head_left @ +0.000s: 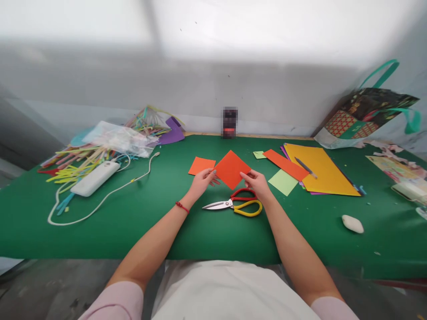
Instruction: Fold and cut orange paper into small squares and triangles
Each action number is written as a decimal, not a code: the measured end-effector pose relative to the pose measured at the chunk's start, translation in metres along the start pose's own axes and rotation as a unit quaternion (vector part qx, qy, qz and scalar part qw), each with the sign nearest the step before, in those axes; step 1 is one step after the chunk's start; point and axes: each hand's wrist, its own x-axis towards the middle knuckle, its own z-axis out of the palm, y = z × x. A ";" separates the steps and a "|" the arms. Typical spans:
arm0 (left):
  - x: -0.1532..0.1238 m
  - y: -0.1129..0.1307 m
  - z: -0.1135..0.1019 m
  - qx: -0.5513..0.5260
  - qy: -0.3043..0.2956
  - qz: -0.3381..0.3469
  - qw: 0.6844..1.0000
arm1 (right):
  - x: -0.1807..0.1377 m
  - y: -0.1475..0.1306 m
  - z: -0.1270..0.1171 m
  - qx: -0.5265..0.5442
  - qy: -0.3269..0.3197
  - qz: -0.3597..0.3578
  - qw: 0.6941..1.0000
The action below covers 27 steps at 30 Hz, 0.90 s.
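Worktop (147, 231): smooth green, small paper scraps dotted toward 4 o'clock; grey floor (43, 289) below its near edge at 7.
White case (352, 224): rounded, at 4 o'clock from the held red sheet (231, 168).
Scissors (230, 204): at 6 o'clock, just nearer than the sheet; blades point to 9, red and yellow handles toward 3.
Left hand (201, 181): fingers pinched on the sheet's 9 o'clock corner; red bracelet (182, 207) at the wrist.
Right hand (258, 183): fingers clamped on the 3 o'clock corner.
Held sheet: between both hands, set as a diamond, corners to 12, 3, 6 and 9; sides look equal, so neither axis is clearly longer.
Loose papers: orange-red piece (202, 165) at 9; pale green sheet (283, 183), orange-red strip (282, 162) and yellow sheet (333, 173) at 3, a pen (305, 167) on the yellow.
Power bank (96, 178): white, at 9, with a white cable (100, 218); markings too small to read.
Printed sheet (383, 164): at 3, print blurred.
Coloured strips (63, 173): heaped at 9 to 10, partly under clear plastic (115, 135).
Patterned bag (353, 123): at 2.
Dark object (230, 122): at 12, pixelated, before the pale wall (187, 84).
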 end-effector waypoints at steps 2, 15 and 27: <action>-0.001 0.000 -0.001 0.012 -0.002 -0.007 1.000 | -0.001 -0.004 0.001 -0.004 0.004 0.004 1.000; -0.006 0.007 0.000 -0.001 0.040 -0.001 0.999 | -0.006 -0.008 0.005 0.006 -0.039 0.007 0.999; 0.000 -0.007 0.003 -0.036 0.005 -0.042 0.998 | -0.008 -0.011 0.003 -0.012 -0.049 0.001 0.999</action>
